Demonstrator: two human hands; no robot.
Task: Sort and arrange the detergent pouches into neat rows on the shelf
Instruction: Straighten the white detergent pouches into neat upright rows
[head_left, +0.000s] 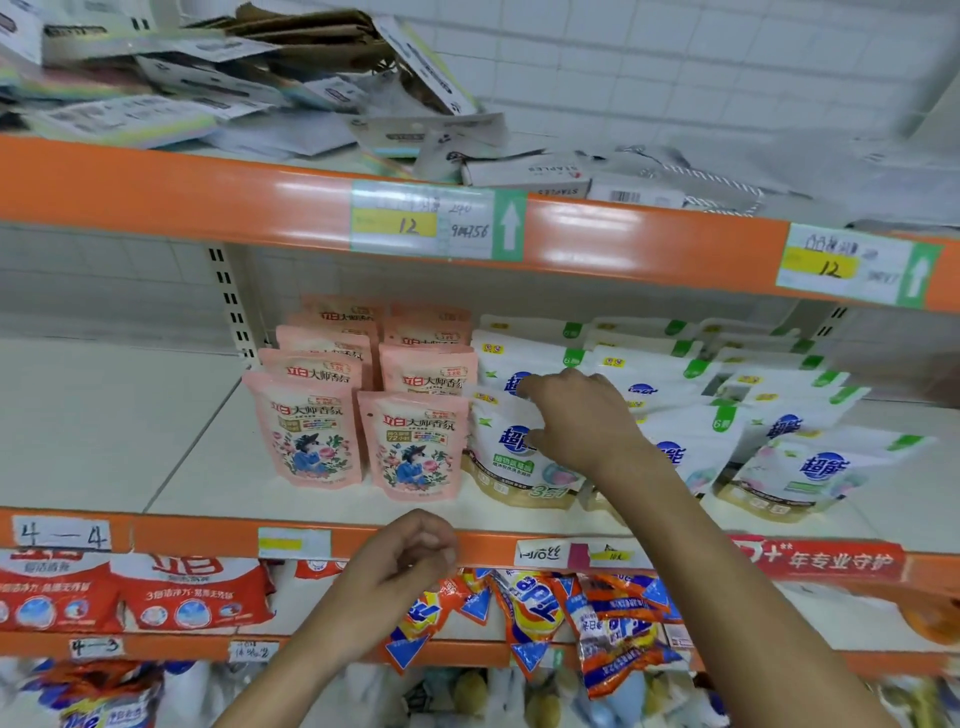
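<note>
Pink detergent pouches stand upright in two rows on the white middle shelf. To their right stand white pouches with green tabs and blue logos, several rows deep; those at the far right lean and sit unevenly. My right hand reaches over the front white pouch of the leftmost white row, fingers on its upper right part. My left hand hovers loosely curled in front of the orange shelf edge, holding nothing.
The orange upper beam with price labels hangs above; cardboard and paper packs are piled on top. Below are red-and-white bags and orange-blue pouches. The left part of the middle shelf holds nothing.
</note>
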